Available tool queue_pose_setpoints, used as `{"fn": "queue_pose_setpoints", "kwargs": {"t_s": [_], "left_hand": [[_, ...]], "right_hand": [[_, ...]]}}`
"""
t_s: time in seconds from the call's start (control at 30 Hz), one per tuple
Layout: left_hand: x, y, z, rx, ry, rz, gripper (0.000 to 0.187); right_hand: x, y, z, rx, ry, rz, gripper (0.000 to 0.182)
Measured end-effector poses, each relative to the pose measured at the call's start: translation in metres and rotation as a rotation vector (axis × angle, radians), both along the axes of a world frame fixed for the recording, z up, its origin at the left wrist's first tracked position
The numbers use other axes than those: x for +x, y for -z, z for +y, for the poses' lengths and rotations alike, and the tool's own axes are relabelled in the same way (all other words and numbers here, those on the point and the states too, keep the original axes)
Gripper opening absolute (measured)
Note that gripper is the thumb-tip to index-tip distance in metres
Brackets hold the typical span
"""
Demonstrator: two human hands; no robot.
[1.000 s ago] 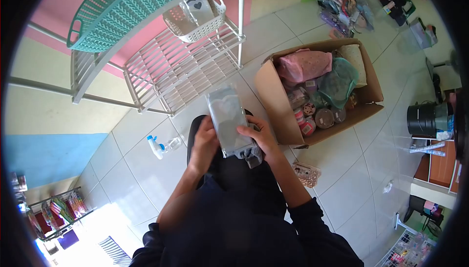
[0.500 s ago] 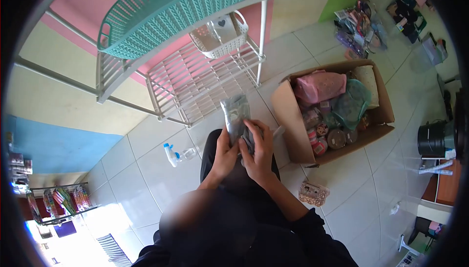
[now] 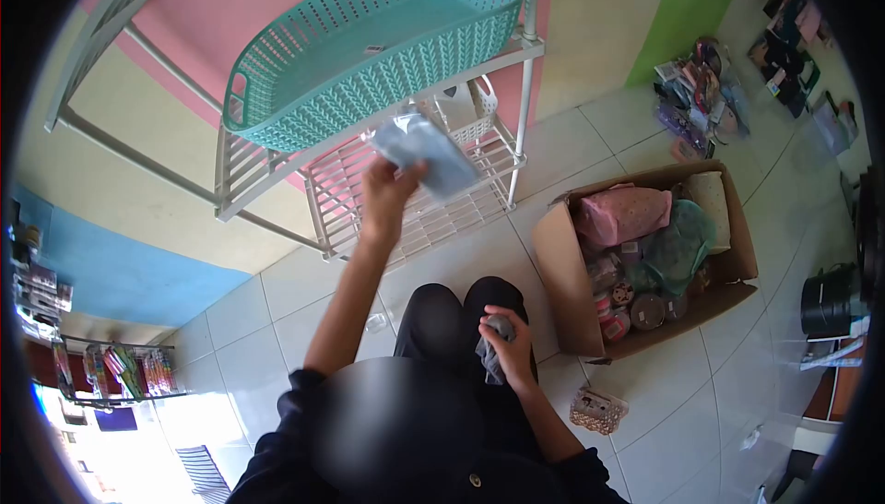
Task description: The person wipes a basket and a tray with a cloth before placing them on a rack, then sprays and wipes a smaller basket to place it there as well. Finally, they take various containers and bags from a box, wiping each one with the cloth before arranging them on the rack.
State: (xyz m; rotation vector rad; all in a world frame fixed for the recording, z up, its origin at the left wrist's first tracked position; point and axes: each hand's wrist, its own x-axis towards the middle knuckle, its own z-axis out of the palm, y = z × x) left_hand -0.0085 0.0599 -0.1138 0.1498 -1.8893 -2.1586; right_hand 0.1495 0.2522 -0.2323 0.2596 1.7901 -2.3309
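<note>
My left hand is stretched forward, gripping the near edge of a flat, shiny packet in clear plastic. The packet is bluish grey, slightly blurred, and hangs in front of the lower shelf of a white rack. Close to my knees, my right hand is closed round a crumpled grey cloth. Above the packet, a teal woven-pattern plastic basket stands on the rack's upper shelf. A small white basket sits on the shelf below, partly hidden by the upper shelf and the packet.
An open cardboard box at my right holds pink and green bundles and several round containers. Beside it on the tiles lies a small patterned basket. Bagged goods are piled by the far wall. A rack of colourful packets is at far left.
My hands were together on the packet over my lap. The left has carried it forward and up to the rack, while the right has drawn back with the grey cloth.
</note>
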Motion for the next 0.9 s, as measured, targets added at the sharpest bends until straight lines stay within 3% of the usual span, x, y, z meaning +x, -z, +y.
{"fn": "queue_pose_setpoints", "kwargs": {"t_s": [0.1,0.27,0.37,0.5,0.53,0.63,0.67,0.7,0.77,0.8,0.83,0.9], "left_hand": [[-0.057,0.001,-0.013,0.118,0.037,0.212,0.026],[-0.121,0.024,-0.031,0.191,-0.002,0.038,0.026],[-0.145,0.04,-0.03,0.203,0.115,0.079,0.026],[-0.156,0.042,-0.004,-0.151,-0.017,-0.135,0.04],[-0.163,0.049,-0.003,-0.157,-0.024,-0.134,0.048],[-0.175,0.064,0.001,-0.202,-0.072,-0.1,0.049],[-0.177,0.068,0.0,-0.367,-0.148,-0.142,0.05],[-0.169,0.057,0.005,-0.366,-0.141,-0.146,0.05],[-0.144,0.022,0.016,-1.046,-0.341,-0.285,0.058],[-0.156,0.041,0.003,-1.172,-0.397,-0.218,0.068],[-0.168,0.058,-0.011,-1.175,-0.388,-0.22,0.068],[-0.184,0.082,-0.025,-1.454,-0.469,-0.046,0.073]], "right_hand": [[0.021,0.04,-0.004,0.16,-0.042,0.03,0.023],[0.02,0.032,-0.004,0.044,0.034,-0.053,0.02],[0.019,0.029,-0.004,-0.006,0.029,-0.082,0.02],[0.017,0.029,-0.004,0.011,0.02,-0.06,0.02],[0.017,0.029,-0.004,0.035,0.026,-0.04,0.02],[0.016,0.026,-0.002,-0.021,0.019,-0.099,0.019],[0.017,0.027,-0.001,-0.018,0.025,-0.104,0.019],[0.017,0.029,-0.002,-0.009,0.024,-0.097,0.019],[0.017,0.032,-0.001,0.0,0.027,-0.095,0.019],[0.017,0.034,-0.001,0.01,0.024,-0.087,0.02],[0.016,0.034,-0.001,0.019,0.022,-0.08,0.02],[0.015,0.03,-0.001,-0.004,0.015,-0.104,0.02]]}}
